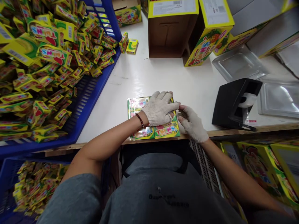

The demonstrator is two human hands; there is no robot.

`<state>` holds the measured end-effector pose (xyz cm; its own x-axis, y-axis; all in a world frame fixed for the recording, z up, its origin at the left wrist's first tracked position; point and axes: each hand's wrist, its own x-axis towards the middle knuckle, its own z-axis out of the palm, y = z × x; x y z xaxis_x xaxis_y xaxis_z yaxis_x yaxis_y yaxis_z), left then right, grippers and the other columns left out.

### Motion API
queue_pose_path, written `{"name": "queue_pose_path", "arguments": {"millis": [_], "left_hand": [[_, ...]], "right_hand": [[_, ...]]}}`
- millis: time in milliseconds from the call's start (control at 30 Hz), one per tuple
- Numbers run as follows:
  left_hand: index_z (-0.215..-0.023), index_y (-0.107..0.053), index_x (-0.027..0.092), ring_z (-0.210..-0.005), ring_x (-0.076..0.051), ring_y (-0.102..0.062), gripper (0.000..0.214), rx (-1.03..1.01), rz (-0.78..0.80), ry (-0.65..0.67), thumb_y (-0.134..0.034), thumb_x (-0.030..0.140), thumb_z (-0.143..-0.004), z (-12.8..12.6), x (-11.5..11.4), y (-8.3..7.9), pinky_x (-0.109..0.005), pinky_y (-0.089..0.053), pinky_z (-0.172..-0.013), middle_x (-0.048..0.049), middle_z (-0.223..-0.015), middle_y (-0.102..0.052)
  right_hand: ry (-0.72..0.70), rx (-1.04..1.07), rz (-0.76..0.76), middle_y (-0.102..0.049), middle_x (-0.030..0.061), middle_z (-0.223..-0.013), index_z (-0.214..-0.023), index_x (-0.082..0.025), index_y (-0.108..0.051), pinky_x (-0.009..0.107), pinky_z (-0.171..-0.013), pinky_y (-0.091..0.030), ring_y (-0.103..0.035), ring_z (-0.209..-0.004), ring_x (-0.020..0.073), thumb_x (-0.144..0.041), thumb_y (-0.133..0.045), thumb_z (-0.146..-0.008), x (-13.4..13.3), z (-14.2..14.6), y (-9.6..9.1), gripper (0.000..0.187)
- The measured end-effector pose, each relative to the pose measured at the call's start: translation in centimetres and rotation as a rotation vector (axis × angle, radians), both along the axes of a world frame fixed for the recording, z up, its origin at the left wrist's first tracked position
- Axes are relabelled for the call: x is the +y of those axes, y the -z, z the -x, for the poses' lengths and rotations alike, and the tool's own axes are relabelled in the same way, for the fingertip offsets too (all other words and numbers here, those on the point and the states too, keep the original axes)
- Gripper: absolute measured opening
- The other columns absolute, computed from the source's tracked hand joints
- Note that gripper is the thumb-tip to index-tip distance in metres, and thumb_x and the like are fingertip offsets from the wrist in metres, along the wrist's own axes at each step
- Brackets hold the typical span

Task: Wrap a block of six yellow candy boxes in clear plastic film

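My left hand (161,107), in a white knitted glove with bare fingertips, lies flat with fingers spread on a block of small yellow-green candy boxes (166,130). The boxes sit side by side in rows at the table's front edge, and a shine over them looks like clear plastic. My right hand (192,124), gloved the same way, is at the block's right side. Its thumb and fingers curl round a small dark brownish thing (183,114) that I cannot make out. My left forearm and hand hide part of the boxes.
A blue basket (93,93) heaped with small candy boxes fills the left. A black tape dispenser (230,104) stands right on the white table (133,77). Behind are an open display carton (173,34), two loose boxes (132,46) and clear plastic trays (280,99).
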<state>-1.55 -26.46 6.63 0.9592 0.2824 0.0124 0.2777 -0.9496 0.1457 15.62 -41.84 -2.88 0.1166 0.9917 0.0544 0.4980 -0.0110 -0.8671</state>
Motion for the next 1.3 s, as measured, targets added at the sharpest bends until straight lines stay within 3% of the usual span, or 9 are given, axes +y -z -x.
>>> {"name": "queue_pose_path", "arguments": {"millis": [133,267,433,567,667,800,933,1133,1300], "left_hand": [[-0.16,-0.057,0.022,-0.148,-0.037,-0.051,0.054,-0.015,0.023,-0.003,-0.053,0.033,-0.108,1.7,0.7,0.6,-0.055,-0.038,-0.12,-0.0182,-0.158,-0.06],[-0.159,-0.057,0.023,-0.152,-0.04,-0.048,0.052,-0.046,0.006,-0.173,-0.052,0.037,-0.109,6.9,1.3,1.5,-0.064,-0.034,-0.124,-0.0194,-0.162,-0.058],[-0.154,-0.061,0.02,-0.159,-0.04,-0.045,0.051,-0.298,0.113,-0.3,-0.053,0.042,-0.109,12.0,1.3,4.5,-0.067,-0.036,-0.128,-0.0189,-0.158,-0.062],[-0.139,-0.069,0.021,-0.155,-0.031,-0.054,0.039,-0.59,0.201,-0.332,-0.047,0.038,-0.112,10.3,2.3,7.4,-0.063,-0.029,-0.137,-0.0135,-0.14,-0.073],[-0.128,-0.074,0.022,-0.153,-0.029,-0.057,0.033,-0.673,0.21,-0.394,-0.048,0.035,-0.112,7.1,3.7,8.4,-0.063,-0.024,-0.141,-0.0104,-0.132,-0.075],[-0.123,-0.077,0.022,-0.156,-0.032,-0.056,0.037,-0.619,0.184,-0.367,-0.048,0.042,-0.113,5.4,3.9,7.1,-0.067,-0.027,-0.138,-0.0122,-0.135,-0.077],[-0.125,-0.077,0.023,-0.146,-0.032,-0.065,0.057,-0.593,0.105,-0.063,-0.052,0.071,-0.107,7.9,0.6,6.0,-0.065,-0.034,-0.137,-0.0124,-0.137,-0.08],[-0.125,-0.074,0.024,-0.136,-0.021,-0.073,0.022,-0.721,0.011,0.05,-0.064,0.021,-0.106,10.5,-3.0,8.6,-0.058,-0.049,-0.13,-0.0098,-0.134,-0.082],[-0.106,-0.075,0.024,-0.123,-0.02,-0.077,0.014,-0.651,0.115,-0.024,-0.062,0.023,-0.108,10.1,-3.1,9.5,-0.064,-0.051,-0.126,-0.0071,-0.117,-0.084]], "right_hand": [[-0.188,-0.41,-0.285,-0.036,0.0208,-0.181,-0.182,-0.025,-0.024,0.074,-0.133,-0.028,-0.031,-0.169,0.0452,-0.062,-0.05,-0.109,-3.1,2.0,-1.1,0.085],[-0.218,-0.755,-0.325,-0.051,0.0184,-0.173,-0.184,-0.034,-0.007,0.083,-0.128,-0.025,-0.047,-0.159,0.0467,-0.031,-0.057,-0.107,-4.3,4.1,-3.0,0.092],[-0.292,-0.868,-0.306,-0.063,0.0138,-0.164,-0.175,-0.04,-0.043,0.078,-0.123,-0.036,-0.059,-0.147,0.0452,-0.021,-0.063,-0.102,-3.4,5.7,-4.1,0.078],[-0.46,-0.826,-0.45,-0.067,0.0149,-0.159,-0.158,-0.03,-0.065,0.069,-0.123,-0.042,-0.06,-0.147,0.0391,-0.027,-0.064,-0.105,-0.1,2.5,-3.4,0.054],[-0.449,-0.81,-0.374,-0.066,0.0116,-0.161,-0.15,-0.035,-0.071,0.069,-0.127,-0.038,-0.054,-0.154,0.0394,-0.028,-0.063,-0.105,2.3,-1.0,-3.2,0.046],[-0.413,-0.809,-0.293,-0.07,0.0069,-0.156,-0.145,-0.04,-0.074,0.065,-0.129,-0.039,-0.058,-0.151,0.0361,-0.031,-0.062,-0.107,3.3,-2.8,-3.5,0.042],[-0.401,-0.768,-0.384,-0.074,0.0021,-0.15,-0.146,-0.041,-0.073,0.062,-0.127,-0.045,-0.064,-0.146,0.0312,-0.025,-0.062,-0.107,2.7,-2.3,-2.8,0.043],[-0.426,-0.744,-0.469,-0.077,0.0023,-0.145,-0.141,-0.038,-0.076,0.055,-0.122,-0.053,-0.066,-0.145,0.0272,-0.019,-0.059,-0.108,2.0,-1.7,-1.6,0.041],[-0.427,-0.724,-0.212,-0.076,0.0015,-0.148,-0.143,-0.039,-0.075,0.065,-0.127,-0.048,-0.062,-0.15,0.0301,-0.023,-0.052,-0.11,1.7,-0.7,-2.0,0.044]]}}
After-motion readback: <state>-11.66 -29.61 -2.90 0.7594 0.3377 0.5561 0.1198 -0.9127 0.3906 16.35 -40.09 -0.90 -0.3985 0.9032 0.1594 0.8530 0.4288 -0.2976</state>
